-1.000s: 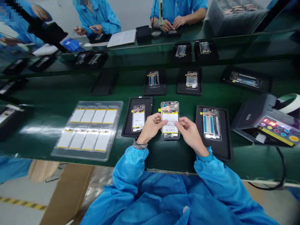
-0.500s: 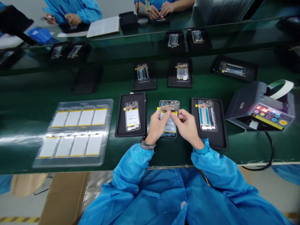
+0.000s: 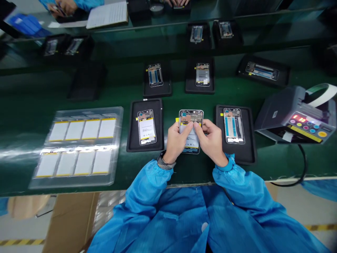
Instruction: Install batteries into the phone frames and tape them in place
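An opened phone [image 3: 192, 147] with its circuit board bare is between my hands, over the green bench. My left hand [image 3: 177, 140] grips its left edge, and my right hand [image 3: 210, 140] grips the right edge. Both thumbs press on the top end of the white battery [image 3: 191, 138] inside it. The other fingers are largely hidden beneath and beside the frame. To the left, a second opened phone [image 3: 147, 127] with a battery lies in a black tray [image 3: 131, 140]. On the right, an opened phone [image 3: 234, 125] showing blue strips rests in another black tray [image 3: 249, 154].
A clear plastic tray [image 3: 118, 140] holding several white batteries lies at the left. At the right stands a grey machine [image 3: 297, 116] with a lit display and a cable. More black trays with phones line the back, and co-workers' hands [image 3: 63, 7] show beyond.
The view has tilted down, so the far things sit higher in the picture. Both hands keep their hold on the phone, and the thumbs have barely shifted.
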Tool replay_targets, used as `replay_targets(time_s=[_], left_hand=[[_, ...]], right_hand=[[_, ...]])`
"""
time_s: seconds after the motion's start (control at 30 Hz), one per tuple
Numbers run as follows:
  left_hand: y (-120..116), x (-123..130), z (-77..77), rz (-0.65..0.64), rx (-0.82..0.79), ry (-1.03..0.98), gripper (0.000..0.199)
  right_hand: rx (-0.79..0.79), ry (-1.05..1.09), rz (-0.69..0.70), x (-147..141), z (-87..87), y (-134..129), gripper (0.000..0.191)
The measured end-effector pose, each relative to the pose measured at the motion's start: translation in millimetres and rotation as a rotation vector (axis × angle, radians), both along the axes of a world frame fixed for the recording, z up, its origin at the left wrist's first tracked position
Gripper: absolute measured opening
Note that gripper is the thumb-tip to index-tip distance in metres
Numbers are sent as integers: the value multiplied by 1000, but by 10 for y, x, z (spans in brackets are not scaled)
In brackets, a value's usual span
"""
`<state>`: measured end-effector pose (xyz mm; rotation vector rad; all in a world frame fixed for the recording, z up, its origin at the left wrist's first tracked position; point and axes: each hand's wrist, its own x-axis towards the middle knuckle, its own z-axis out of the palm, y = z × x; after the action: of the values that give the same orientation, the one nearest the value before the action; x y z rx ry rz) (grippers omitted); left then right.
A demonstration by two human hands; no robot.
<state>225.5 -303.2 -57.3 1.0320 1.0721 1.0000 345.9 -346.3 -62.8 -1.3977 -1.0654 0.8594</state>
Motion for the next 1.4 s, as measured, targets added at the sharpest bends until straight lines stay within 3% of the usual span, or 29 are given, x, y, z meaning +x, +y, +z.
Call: replay_targets(time_s=[0.8,1.03,1.17,1.27,1.4], left_hand=[[-73,41,-66,90,64,69,26],[-41,27,-60,-28,-22,-12,36],[-16,13,-62,-29,-26,-28,40],[17,2,-79,-36,-114,-140,46],[83,-28,-104,9,-304,-173,50]], right_hand=[[28,-30,-48,-19,-19,7,24],[-12,53,-32,31,-42,35,30],[-7,10,-11,73,24,6,33],[-13,-21,-102,168,157,-163,34],[28,-88,-438,555,294,-617,25]])
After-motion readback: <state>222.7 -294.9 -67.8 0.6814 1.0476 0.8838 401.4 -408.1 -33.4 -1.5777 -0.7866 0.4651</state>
